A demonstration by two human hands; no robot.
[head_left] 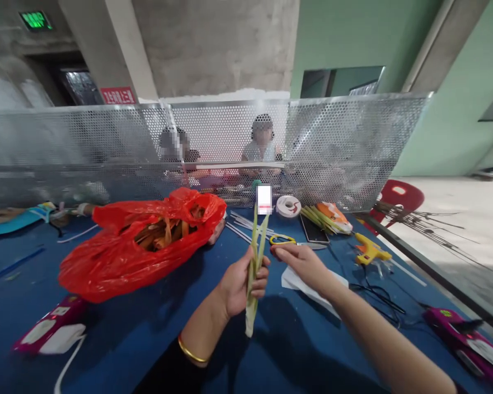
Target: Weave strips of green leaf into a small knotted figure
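Note:
My left hand [242, 284] is closed around a pale green leaf strip [255, 257] that stands upright, its top split into two blades and its lower end hanging below my fist. A gold bangle circles that wrist. My right hand [302, 261] hovers just right of the strip with fingers drawn together and pointing left, nothing visible in them. Under it lies a white folded paper [296, 282] on the blue table [119, 339].
A red plastic bag [135, 246] of dried leaves lies left. Yellow-handled scissors [282, 239], a tape roll [288, 206], a phone [313, 230], more green strips [318, 218], a yellow glue gun [368, 250] and pink devices [468, 339] lie around. A perforated metal screen [353, 142] stands behind, with people beyond it.

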